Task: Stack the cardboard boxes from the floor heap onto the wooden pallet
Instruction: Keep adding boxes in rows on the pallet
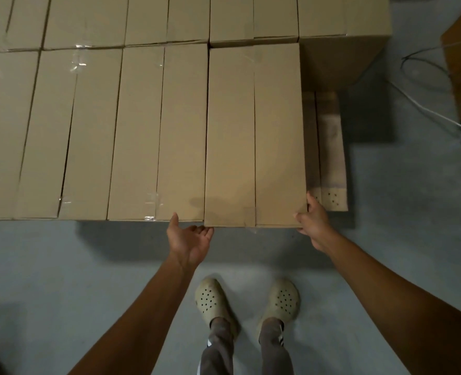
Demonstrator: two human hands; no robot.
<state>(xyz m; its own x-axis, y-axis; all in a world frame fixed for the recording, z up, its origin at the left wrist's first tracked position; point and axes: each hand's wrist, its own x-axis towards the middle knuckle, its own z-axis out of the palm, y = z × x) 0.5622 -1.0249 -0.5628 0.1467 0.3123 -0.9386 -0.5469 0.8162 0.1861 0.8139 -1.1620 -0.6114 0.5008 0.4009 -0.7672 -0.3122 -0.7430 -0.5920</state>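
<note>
Grey floor (402,255) holds cables (437,115) (far right); right hand (311,220) grips box (253,136).

A smooth grey-blue floor (413,239) in dim light, with loose cables (445,119) trailing at the right.

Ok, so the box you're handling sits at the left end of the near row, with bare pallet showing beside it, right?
Not the left end. The head view shows the box at the right end of the near row, with bare pallet showing beside it.
</note>
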